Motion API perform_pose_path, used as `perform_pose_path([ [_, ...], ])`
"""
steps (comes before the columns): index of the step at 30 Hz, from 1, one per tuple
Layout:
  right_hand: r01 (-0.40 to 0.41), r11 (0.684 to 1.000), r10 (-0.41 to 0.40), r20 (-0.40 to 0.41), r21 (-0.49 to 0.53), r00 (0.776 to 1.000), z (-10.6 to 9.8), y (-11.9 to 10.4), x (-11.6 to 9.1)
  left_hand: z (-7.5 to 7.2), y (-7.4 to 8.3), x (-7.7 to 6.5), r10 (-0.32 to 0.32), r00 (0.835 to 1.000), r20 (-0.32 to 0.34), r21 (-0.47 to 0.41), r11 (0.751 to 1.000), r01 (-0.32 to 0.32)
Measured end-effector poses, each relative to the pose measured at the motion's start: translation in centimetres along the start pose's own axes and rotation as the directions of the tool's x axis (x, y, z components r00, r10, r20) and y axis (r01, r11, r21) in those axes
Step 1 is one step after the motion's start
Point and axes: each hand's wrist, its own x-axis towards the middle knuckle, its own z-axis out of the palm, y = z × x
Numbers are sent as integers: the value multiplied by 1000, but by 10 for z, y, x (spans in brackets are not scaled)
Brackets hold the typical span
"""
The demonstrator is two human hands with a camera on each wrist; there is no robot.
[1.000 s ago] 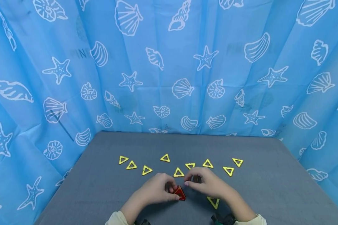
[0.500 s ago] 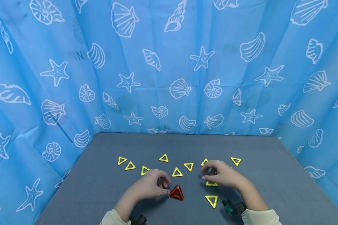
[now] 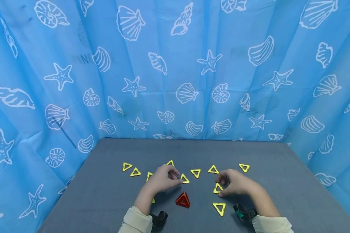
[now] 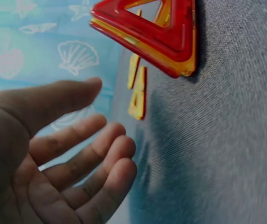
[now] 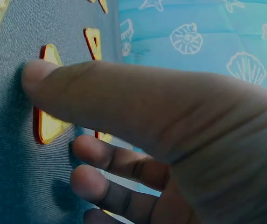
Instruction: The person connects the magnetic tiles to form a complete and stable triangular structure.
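Note:
A red triangular piece [image 3: 183,199] sits on the grey table, seemingly built of magnetic tiles; the left wrist view shows a red triangle [image 4: 180,42] with amber edges beneath it. My left hand [image 3: 162,179] hovers beyond it, fingers loosely bent and holding nothing. Nearest to its fingertips lies a yellow triangle tile [image 3: 185,179]. My right hand [image 3: 236,183] is lowered around another yellow tile [image 3: 217,188], thumb on the near side and fingers on the far side. In the right wrist view the thumb covers part of this tile [image 5: 52,128]; the fingertips look apart from it.
Several yellow triangle tiles [image 3: 195,173] lie scattered across the table [image 3: 105,200]. One [image 3: 219,208] is in front of my right hand, another [image 3: 153,200] partly under my left forearm. A blue shell-print curtain [image 3: 175,71] hangs behind. Black wrist cameras [image 3: 160,218] sit below the wrists.
My left hand has let go of the red piece and moved forward, away from it. My right hand has moved to the right, away from the red piece, and come around a yellow tile.

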Motion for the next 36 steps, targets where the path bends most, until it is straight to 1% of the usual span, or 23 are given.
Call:
perform_pose_path([
  [2, -19, 1000, 19, -5, 2, 1000, 1, 0, 1, 3, 1, 1, -32, 999, -17, 6, 999, 32],
  [4, -10, 1000, 10, 1, 5, 1000, 2, 0, 2, 5, 1, 2, -54, 998, -31, 9, 999, 54],
  [10, 98, 995, -99, 31, 28, 995, 5, -2, 6, 13, -5, 8, -76, 995, -69, 35, 996, 79],
  [13, 130, 991, -131, 24, 38, 991, 8, -3, 8, 16, -8, 13, -83, 994, -77, 55, 995, 88],
  [18, 162, 986, -162, 8, 50, 987, 11, -4, 11, 20, -11, 19, -89, 993, -72, 82, 992, 95],
  [26, 194, 980, -193, -25, 51, 981, 15, 0, 17, 22, -10, 21, -88, 995, -49, 78, 993, 92],
  [31, 196, 975, -192, -54, 101, 980, 21, 2, 21, 22, -8, 19, -97, 995, -22, 74, 992, 98],
  [36, 224, 963, -218, -59, 150, 974, 26, 3, 25, 22, -5, 19, -70, 998, 6, 62, 996, 70],
])
